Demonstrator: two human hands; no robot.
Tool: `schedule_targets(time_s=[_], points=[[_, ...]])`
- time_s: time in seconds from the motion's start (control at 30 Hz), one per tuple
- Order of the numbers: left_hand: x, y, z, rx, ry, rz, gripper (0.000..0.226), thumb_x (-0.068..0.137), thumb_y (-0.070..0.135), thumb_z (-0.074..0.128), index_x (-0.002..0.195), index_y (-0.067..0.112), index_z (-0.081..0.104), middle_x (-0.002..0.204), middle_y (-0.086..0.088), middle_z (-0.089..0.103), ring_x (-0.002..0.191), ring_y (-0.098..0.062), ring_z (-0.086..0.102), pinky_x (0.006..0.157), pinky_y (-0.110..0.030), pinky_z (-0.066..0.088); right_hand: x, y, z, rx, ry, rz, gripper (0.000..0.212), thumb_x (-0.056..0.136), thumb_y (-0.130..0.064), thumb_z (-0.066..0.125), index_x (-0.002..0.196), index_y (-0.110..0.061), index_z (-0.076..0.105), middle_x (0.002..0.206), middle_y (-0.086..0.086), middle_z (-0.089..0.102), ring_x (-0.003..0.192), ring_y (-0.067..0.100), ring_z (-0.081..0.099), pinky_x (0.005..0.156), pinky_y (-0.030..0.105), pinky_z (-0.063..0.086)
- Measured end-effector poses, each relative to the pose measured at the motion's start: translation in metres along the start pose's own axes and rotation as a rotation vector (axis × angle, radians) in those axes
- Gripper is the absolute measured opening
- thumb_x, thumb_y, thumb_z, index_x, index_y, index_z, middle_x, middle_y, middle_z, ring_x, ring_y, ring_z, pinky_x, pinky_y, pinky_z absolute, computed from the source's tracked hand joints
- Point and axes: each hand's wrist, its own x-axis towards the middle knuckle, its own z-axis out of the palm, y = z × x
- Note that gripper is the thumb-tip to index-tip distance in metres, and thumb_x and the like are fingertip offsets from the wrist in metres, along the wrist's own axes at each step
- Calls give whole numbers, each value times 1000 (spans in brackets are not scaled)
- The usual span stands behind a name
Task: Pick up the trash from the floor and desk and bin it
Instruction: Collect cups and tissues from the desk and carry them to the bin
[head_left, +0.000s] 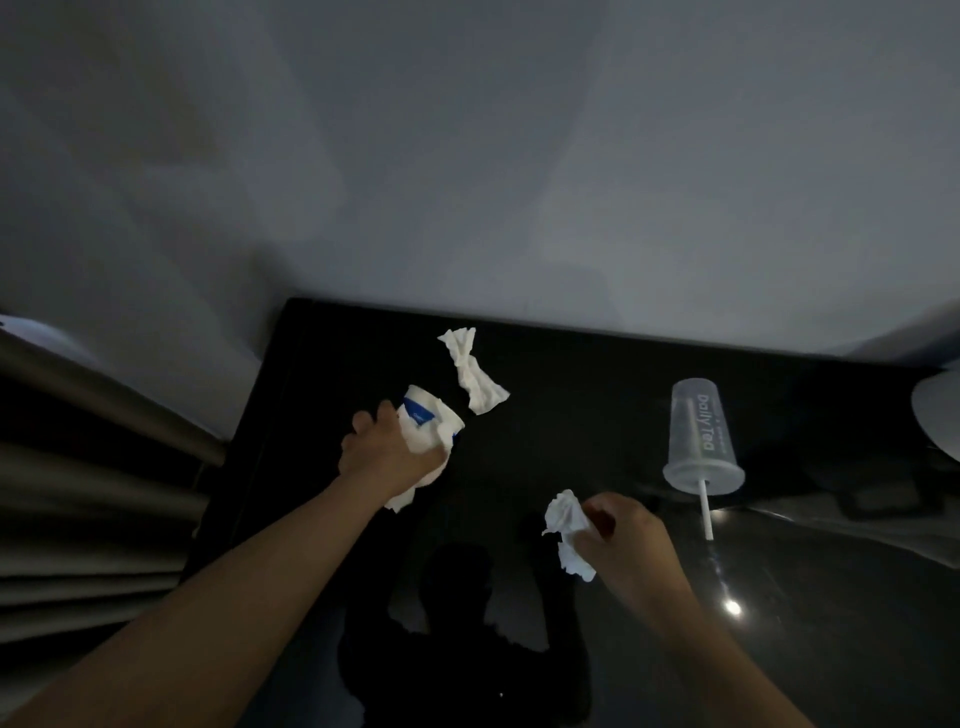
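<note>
My left hand (387, 454) grips a white paper cup with a blue band (428, 415) together with a crumpled white tissue, just above the glossy black desk (571, 415). My right hand (623, 535) pinches another crumpled white tissue (566, 530) nearer the desk's front. A third twisted white tissue (472, 371) lies loose on the desk beyond the cup. To the right, a clear plastic "Daily Tea" cup (701, 436) lies on its side, its white straw (705, 509) pointing toward me.
A pale wall rises behind the desk. Grey curtains (78, 467) hang at the left. A white rounded object (940, 415) shows at the right edge, beside a dark shape on the desk. My shadow and a light's reflection sit on the desk's surface.
</note>
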Motion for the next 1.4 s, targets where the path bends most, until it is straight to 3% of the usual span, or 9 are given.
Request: schedule_targets(time_s=[0.13, 0.47, 0.57, 0.7, 0.83, 1.07, 1.2, 1.3, 1.4], points=[[11, -6, 13, -88, 15, 8, 97, 67, 59, 74, 139, 13, 27, 133, -16, 42, 119, -33, 49, 94, -44, 48, 32, -11, -1, -65, -9, -36, 3, 86, -19, 66, 88, -19, 65, 80, -4, 64, 69, 6, 61, 55, 12, 41], [41, -34, 10, -337, -23, 106, 81, 60, 50, 83, 120, 15, 42, 113, -1, 55, 101, -18, 57, 86, -32, 49, 137, -69, 14, -189, -65, -124, 26, 89, -17, 62, 116, -18, 60, 107, 0, 61, 92, 12, 59, 79, 25, 50], [48, -38, 10, -412, -48, 109, 76, 60, 48, 84, 116, 18, 43, 107, 4, 57, 95, -14, 58, 81, -29, 48, 168, -88, 31, -210, -44, -142, 29, 89, -14, 61, 117, -16, 58, 111, 5, 60, 92, 15, 60, 77, 26, 50], [54, -41, 12, -458, -63, 89, 72, 59, 49, 84, 112, 22, 43, 106, 8, 58, 96, -11, 58, 80, -27, 46, 197, -101, 57, -335, -81, -141, 53, 86, -23, 66, 134, -14, 46, 129, 13, 48, 110, 27, 54, 86, 33, 50], [60, -44, 5, -534, -121, 68, 90, 44, 62, 79, 118, 19, 51, 111, 4, 62, 99, -13, 61, 88, -33, 52, 209, -98, 78, -529, -157, -191, 81, 82, -38, 70, 147, -20, 26, 139, 14, 35, 125, 35, 40, 99, 43, 42], [64, -46, 2, -563, -131, 94, 69, 59, 51, 85, 114, 21, 58, 106, 7, 65, 97, -9, 63, 81, -24, 50, 209, -91, 83, -623, -112, -258, 54, 90, -30, 62, 139, -19, 40, 135, 12, 36, 120, 30, 43, 92, 37, 46], [61, -42, -2, -538, -171, 92, 70, 51, 60, 83, 105, 23, 60, 100, 7, 66, 95, -10, 64, 78, -24, 51, 199, -82, 75, -457, -131, -143, 46, 92, -29, 57, 134, -16, 46, 128, 12, 46, 109, 29, 54, 87, 36, 50], [58, -40, -3, -563, -169, 73, 46, 56, 56, 85, 86, 36, 56, 90, 14, 62, 86, -2, 61, 65, -18, 46, 180, -73, 65, -308, -81, -91, 38, 91, -28, 57, 127, -16, 51, 120, 10, 52, 98, 25, 58, 81, 33, 50], [50, -36, -3, -599, -188, 68, 46, 56, 56, 85, 90, 36, 60, 95, 11, 68, 87, -6, 64, 69, -23, 52, 152, -64, 49, -167, -44, -50, 35, 90, -27, 59, 123, -18, 53, 114, 6, 56, 94, 21, 59, 83, 34, 52]])
